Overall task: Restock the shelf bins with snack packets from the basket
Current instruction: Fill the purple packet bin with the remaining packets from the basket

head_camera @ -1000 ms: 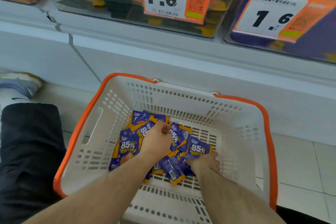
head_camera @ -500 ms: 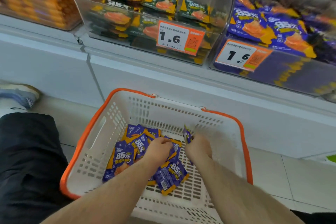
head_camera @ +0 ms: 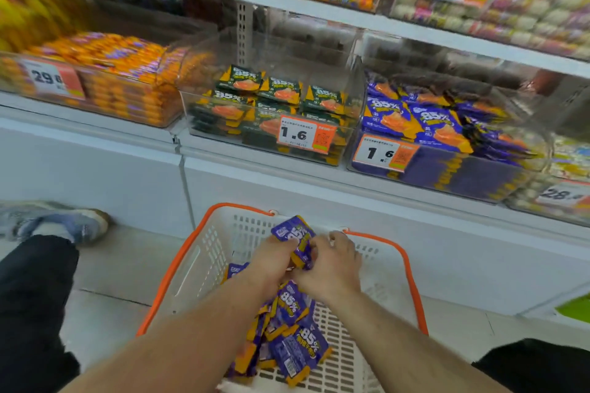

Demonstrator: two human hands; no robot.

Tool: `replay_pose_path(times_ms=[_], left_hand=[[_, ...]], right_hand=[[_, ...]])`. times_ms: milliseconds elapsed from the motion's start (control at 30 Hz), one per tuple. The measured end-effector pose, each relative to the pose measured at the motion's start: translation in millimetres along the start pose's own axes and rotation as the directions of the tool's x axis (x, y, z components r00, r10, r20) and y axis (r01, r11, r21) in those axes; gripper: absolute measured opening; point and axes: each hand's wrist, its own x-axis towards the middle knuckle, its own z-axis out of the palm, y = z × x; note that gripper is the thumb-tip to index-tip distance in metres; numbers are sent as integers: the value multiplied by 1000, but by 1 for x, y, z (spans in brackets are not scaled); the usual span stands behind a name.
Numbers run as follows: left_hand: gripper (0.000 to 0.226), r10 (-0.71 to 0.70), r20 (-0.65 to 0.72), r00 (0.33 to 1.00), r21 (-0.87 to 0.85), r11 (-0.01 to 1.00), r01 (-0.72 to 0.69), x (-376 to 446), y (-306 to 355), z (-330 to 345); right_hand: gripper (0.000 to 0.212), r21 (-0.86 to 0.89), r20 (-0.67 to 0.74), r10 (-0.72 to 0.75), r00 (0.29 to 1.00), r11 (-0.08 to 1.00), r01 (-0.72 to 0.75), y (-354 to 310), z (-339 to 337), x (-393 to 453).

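Note:
A white basket with an orange rim point(head_camera: 178, 268) sits on the floor below me, holding several purple snack packets point(head_camera: 293, 338). My left hand point(head_camera: 271, 262) and my right hand point(head_camera: 332, 265) are raised together over the basket, both gripping a small bunch of purple packets point(head_camera: 295, 238). On the shelf above, at the right, a clear bin point(head_camera: 447, 169) holds the same purple packets. A clear bin of green packets point(head_camera: 274, 112) stands to its left.
Orange sausage packs point(head_camera: 121, 80) fill a bin at the left. An upper shelf edge point(head_camera: 351, 16) overhangs the bins. My shoe point(head_camera: 70, 223) and dark trouser leg point(head_camera: 32, 313) are at the left on the tiled floor. White cabinet front point(head_camera: 447, 252) stands behind the basket.
Both hands have lifted out of the pile and come together holding purple packets. The view has tilted upward, bringing the shelf bins into sight.

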Motion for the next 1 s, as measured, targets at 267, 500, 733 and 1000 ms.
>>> replay_pose_path(times_ms=[267, 500, 733, 1000], left_hand=[[19, 154, 142, 978, -14, 988, -154, -16, 55, -9], [20, 192, 364, 911, 11, 977, -211, -25, 118, 40], [18, 455, 323, 830, 28, 872, -489, -21, 182, 81], [66, 637, 469, 612, 622, 253, -741, 32, 212, 89]], right_hand=[[77, 217, -174, -102, 979, 966, 139, -8, -41, -7], [78, 167, -411, -67, 909, 975, 147, -1, -110, -4], [64, 347, -560, 128, 818, 934, 91, 7, -193, 31], [65, 398, -422, 355, 834, 899, -181, 6, -233, 128]])
